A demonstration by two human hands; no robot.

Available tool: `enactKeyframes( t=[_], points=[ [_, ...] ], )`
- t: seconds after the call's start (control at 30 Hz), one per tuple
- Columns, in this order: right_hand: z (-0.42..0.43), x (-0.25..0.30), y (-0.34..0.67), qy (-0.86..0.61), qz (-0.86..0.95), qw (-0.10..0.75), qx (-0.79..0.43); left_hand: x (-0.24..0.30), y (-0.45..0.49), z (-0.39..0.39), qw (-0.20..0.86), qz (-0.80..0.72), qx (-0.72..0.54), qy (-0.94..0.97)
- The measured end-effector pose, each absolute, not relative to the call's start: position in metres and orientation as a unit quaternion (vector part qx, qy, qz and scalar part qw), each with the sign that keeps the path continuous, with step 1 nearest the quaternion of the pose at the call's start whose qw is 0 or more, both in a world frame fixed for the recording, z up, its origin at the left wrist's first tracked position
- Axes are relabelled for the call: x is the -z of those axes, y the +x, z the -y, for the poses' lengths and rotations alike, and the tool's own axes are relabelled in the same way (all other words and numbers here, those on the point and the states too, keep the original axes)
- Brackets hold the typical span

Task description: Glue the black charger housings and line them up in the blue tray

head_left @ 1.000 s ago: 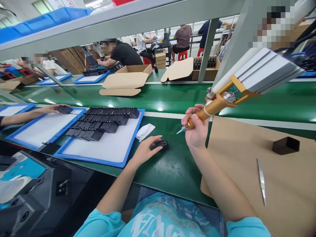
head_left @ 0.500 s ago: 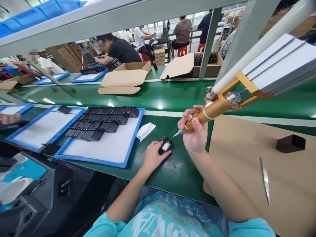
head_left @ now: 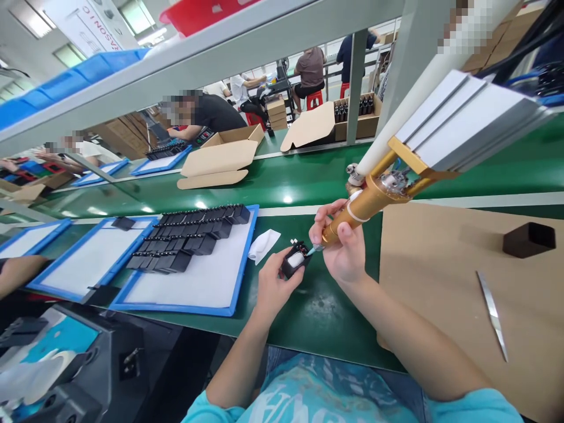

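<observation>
Just above the green counter (head_left: 317, 320), the left hand (head_left: 274, 285) has its grip clamped on a small black part (head_left: 294, 262), tilted so its open face meets the tip of the gold dispenser (head_left: 359, 207). The right hand (head_left: 346, 255) has its grip closed pen-like around the dispenser, likely for fine control.

The left hand (head_left: 274, 286) grips a small black part (head_left: 294, 260) with a white inset, raised off the green work surface (head_left: 317, 311). The right hand (head_left: 341, 249) holds a gold dispensing gun (head_left: 365, 202), its pale nozzle tip touching the part. A white cloth (head_left: 263, 244) lies just beside a blue-framed tray (head_left: 229, 288) of black parts (head_left: 194, 235). On the brown cardboard sheet (head_left: 440, 282) rest a metal blade (head_left: 492, 313) and a black box (head_left: 529, 239).
</observation>
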State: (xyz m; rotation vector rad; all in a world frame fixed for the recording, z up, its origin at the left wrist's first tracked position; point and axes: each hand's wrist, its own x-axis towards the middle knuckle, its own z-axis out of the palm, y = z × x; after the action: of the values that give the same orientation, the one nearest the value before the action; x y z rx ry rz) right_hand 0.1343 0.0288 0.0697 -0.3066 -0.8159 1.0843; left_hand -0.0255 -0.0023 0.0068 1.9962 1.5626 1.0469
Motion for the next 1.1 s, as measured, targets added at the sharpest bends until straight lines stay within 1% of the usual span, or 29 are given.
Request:
enactKeyframes(
  t=[0.2, 0.47, 0.8, 0.87, 1.1],
  points=[
    [-0.030, -0.070, 0.136, -0.151, 0.380, 0.774, -0.483, -0.008, -0.025, 0.003, 0.201, -0.551, -0.370, 0.721],
    [-0.030, -0.070, 0.135, -0.138, 0.380, 0.770, -0.494, -0.008, -0.023, 0.002, 0.216, -0.559, -0.368, 0.712],
    [-0.025, -0.073, 0.135, -0.129, 0.376, 0.766, -0.506, -0.003, -0.002, 0.001, 0.243, -0.583, -0.337, 0.698],
    [-0.023, -0.074, 0.134, -0.124, 0.372, 0.765, -0.510, -0.005, 0.003, 0.003, 0.230, -0.571, -0.345, 0.709],
    [-0.017, -0.077, 0.130, -0.113, 0.385, 0.762, -0.508, -0.002, 0.010, 0.005, 0.192, -0.498, -0.438, 0.724]
  ],
)
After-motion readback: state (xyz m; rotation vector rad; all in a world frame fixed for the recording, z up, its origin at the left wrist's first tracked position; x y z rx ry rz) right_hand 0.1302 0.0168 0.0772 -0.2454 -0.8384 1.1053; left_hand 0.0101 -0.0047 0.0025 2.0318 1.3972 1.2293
